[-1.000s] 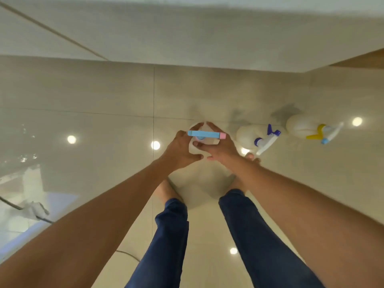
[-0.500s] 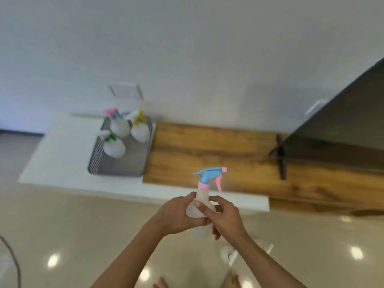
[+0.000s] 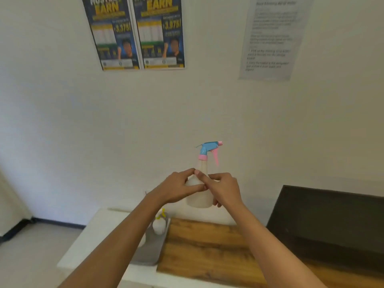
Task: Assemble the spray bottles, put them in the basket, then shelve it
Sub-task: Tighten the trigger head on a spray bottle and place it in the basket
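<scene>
Raised since half a second ago: spray bottle [image 3: 200,190] now up in front of the white wall [image 3: 104,125], well above the worktop [image 3: 207,246], where before it sat lower against the wood. Held upright between both hands, left hand [image 3: 178,189] wrapped round the left side of the milky body, right hand [image 3: 223,189] gripping the right side, fingertips [image 3: 197,173] of the two meeting at the shoulder just under the neck. Fitted on top with a blue trigger head [image 3: 208,146] on a pink collar, pink nozzle tip pointing right, pink lever hanging down. Below, partly hidden by the left forearm, grey basket [image 3: 149,252] on the white part of the worktop, touching the edge of the wooden section, with a yellow-topped bottle [image 3: 159,224] standing in it. Dark panel [image 3: 332,221] leaning at the right. High on the wall, two posters [image 3: 137,34] side by side and a printed sheet [image 3: 272,38], text too blurred to read.
</scene>
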